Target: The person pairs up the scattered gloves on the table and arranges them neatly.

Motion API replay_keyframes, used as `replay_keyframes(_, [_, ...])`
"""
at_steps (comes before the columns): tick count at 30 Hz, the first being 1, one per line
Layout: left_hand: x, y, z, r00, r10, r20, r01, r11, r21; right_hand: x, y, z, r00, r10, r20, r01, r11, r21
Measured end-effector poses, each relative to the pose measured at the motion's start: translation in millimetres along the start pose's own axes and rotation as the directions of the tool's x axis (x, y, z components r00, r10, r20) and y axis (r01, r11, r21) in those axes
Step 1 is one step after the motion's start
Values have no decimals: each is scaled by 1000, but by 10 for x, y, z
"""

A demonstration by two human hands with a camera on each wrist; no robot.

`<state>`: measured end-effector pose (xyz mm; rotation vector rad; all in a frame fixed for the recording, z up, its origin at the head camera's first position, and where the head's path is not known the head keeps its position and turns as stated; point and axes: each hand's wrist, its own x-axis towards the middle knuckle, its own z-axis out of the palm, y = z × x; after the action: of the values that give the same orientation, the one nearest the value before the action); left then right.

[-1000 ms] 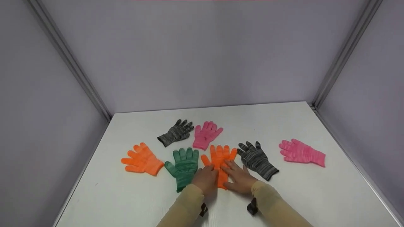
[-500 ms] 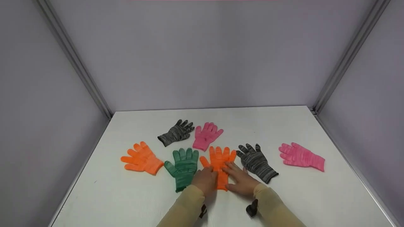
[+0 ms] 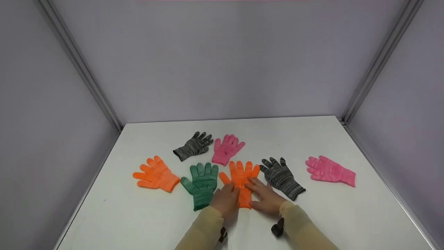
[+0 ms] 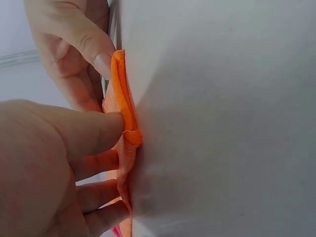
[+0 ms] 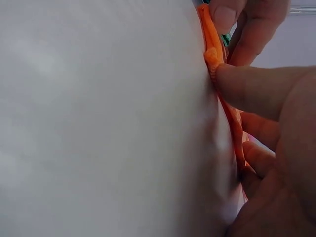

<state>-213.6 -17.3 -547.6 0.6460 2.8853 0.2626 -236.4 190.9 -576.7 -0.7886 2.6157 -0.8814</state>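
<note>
An orange knitted glove [image 3: 240, 178] lies flat in the middle of the white table, fingers pointing away from me. My left hand [image 3: 225, 199] rests on its left side, and my right hand [image 3: 265, 198] on its right side. In the left wrist view, the left thumb and fingertips [image 4: 111, 215] touch the glove's cuff and edge [image 4: 118, 79]. In the right wrist view, the right thumb presses by the cuff [image 5: 212, 34], with the other fingers [image 5: 259, 158] spread along the edge. A green glove [image 3: 203, 187] lies close left of my left hand; a grey-black glove [image 3: 282, 178] lies right of my right hand.
Another orange glove [image 3: 156, 174] lies at the left. Farther back are a second grey-black glove [image 3: 194, 146] and a pink glove [image 3: 227, 149], side by side. One more pink glove [image 3: 331, 170] is at the right. Grey panels [image 3: 229, 59] wall the table [image 3: 121, 215] at the back and sides.
The view shifts slightly. Both hands stay on the orange glove, their fingers hardly moving, and the other gloves lie as before.
</note>
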Motion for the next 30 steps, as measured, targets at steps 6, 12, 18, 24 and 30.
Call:
replay_keyframes(6, [-48, -17, 31, 999, 4, -39, -4, 1000, -5, 0, -7, 14, 1000, -6, -16, 6, 1000, 0])
replay_keyframes(12, [-140, -54, -55, 996, 50, -78, -52, 998, -27, 5, 9, 12, 999, -27, -35, 27, 1000, -3])
replay_keyframes(18, [-338, -109, -259, 977, 147, -155, -155, 987, -40, -25, 30, 20, 995, -10, -99, 15, 998, 53])
replay_keyframes(24, [-583, -292, -466, 937, 228, -264, -245, 969, -30, -40, -102, -36, 973, -40, -228, 82, 981, 178])
replay_keyframes(30, [-787, -549, -612, 931, 164, -327, -207, 973, -104, -26, -423, -114, 970, -76, -230, 123, 973, 197])
